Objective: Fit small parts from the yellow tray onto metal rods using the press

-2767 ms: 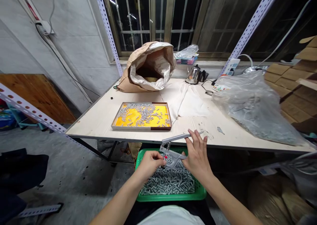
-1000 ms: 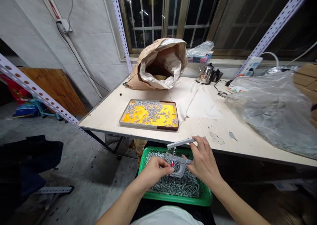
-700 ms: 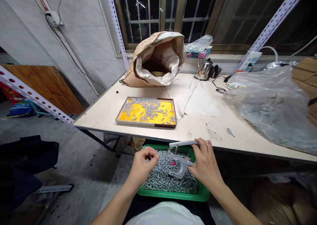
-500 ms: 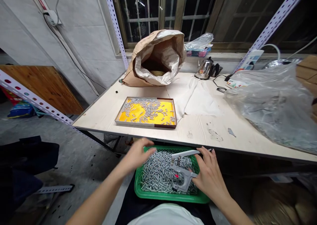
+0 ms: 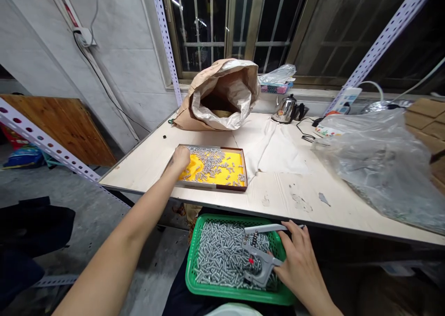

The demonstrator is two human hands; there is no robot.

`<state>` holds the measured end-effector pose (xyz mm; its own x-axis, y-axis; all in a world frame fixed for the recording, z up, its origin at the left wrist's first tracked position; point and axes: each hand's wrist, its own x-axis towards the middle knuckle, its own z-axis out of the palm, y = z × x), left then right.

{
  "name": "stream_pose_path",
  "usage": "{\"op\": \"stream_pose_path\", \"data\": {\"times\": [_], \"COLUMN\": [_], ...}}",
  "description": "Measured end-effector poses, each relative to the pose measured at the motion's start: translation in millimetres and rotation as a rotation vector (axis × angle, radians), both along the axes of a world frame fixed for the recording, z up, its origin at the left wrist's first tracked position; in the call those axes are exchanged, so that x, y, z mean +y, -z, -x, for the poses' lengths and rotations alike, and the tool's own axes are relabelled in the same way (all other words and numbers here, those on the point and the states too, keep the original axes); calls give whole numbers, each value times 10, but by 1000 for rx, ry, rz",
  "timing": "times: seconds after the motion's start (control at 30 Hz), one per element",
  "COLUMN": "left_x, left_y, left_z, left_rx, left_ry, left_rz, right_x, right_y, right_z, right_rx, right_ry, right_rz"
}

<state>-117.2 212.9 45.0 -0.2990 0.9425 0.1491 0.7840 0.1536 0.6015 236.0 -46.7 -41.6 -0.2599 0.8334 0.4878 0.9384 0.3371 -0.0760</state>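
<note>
My left hand [image 5: 181,159] reaches out over the left end of a shallow tray with a yellow floor [image 5: 231,159], its fingers curled down among several small metal pieces there. What it holds, if anything, is hidden. My right hand [image 5: 297,262] grips the handles of grey hand pliers [image 5: 259,255] with a spring and a red dot. The pliers rest over a green basket [image 5: 236,293] on my lap, filled with several small metal cylinders [image 5: 219,255].
A pale table [image 5: 281,190] carries an open brown paper sack [image 5: 220,95], a white cloth [image 5: 271,146], a steel kettle [image 5: 285,108], cables and a large clear plastic bag [image 5: 378,160]. Perforated metal struts [image 5: 45,144] stand left and right. Barred windows are behind.
My left hand left the pliers and basket and reached forward to the yellow tray. My right hand lowered the pliers onto the basket's right side.
</note>
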Motion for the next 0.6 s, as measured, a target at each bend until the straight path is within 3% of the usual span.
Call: {"op": "stream_pose_path", "data": {"times": [0.13, 0.23, 0.33, 0.43, 0.5, 0.6], "left_x": [-326, -802, -1378, -1845, -2032, -2152], "left_y": [-55, -12, 151, 353, 459, 548], "left_z": [-74, -298, -626, -929, -1075, -1195], "left_rx": [-151, -306, -537, -951, -1086, -1144], "left_ry": [36, 131, 264, 364, 353, 315], "left_rz": [-51, -11, 100, 301, 364, 334], "right_x": [88, 202, 323, 404, 425, 423], "right_y": [-82, -204, -321, -391, -409, -413], "right_z": [9, 77, 181, 285, 338, 385], "right_rx": [-11, -4, 0, -17, -18, -8], "right_ry": [12, 59, 110, 134, 138, 129], "right_rz": [0, -11, -15, -9, 2, 10]}}
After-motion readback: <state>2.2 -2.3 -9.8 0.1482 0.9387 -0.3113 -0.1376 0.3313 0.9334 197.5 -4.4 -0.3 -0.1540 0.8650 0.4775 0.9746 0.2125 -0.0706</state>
